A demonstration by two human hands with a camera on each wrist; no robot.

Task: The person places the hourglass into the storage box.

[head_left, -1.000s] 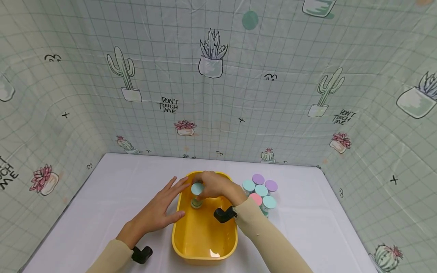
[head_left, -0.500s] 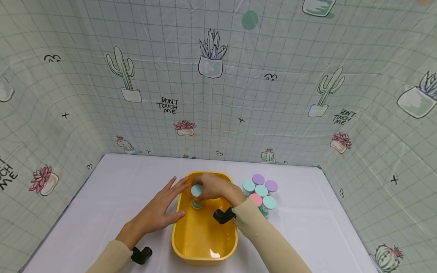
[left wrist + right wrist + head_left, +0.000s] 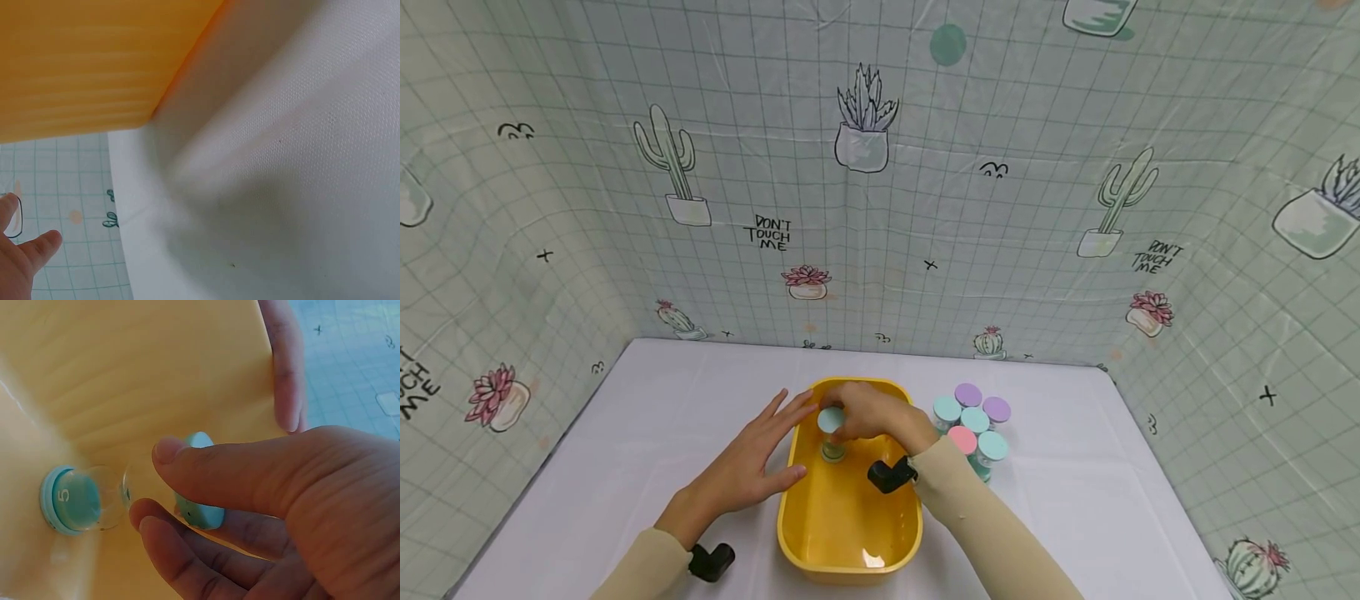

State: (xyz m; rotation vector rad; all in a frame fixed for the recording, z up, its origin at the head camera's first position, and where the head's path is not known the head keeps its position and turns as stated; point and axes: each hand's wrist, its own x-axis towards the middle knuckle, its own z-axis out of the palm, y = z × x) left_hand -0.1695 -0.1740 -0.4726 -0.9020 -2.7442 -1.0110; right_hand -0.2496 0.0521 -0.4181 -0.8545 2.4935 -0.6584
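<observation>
A small sand timer with mint end caps and a clear glass body stands at the far left inside the yellow tub. My right hand reaches into the tub and holds its upper part between thumb and fingers. In the right wrist view the lower cap, marked 5, is at the tub floor, and the upper cap lies partly behind the thumb. My left hand is spread at the tub's left rim, fingertips at the edge, holding nothing.
Right of the tub stands a cluster of several sand timers with mint, purple and pink caps. A white cloth covers the table. A cactus-print curtain rises behind and at both sides.
The sand timer and my right hand have sunk slightly lower in the tub. My left hand stays still.
</observation>
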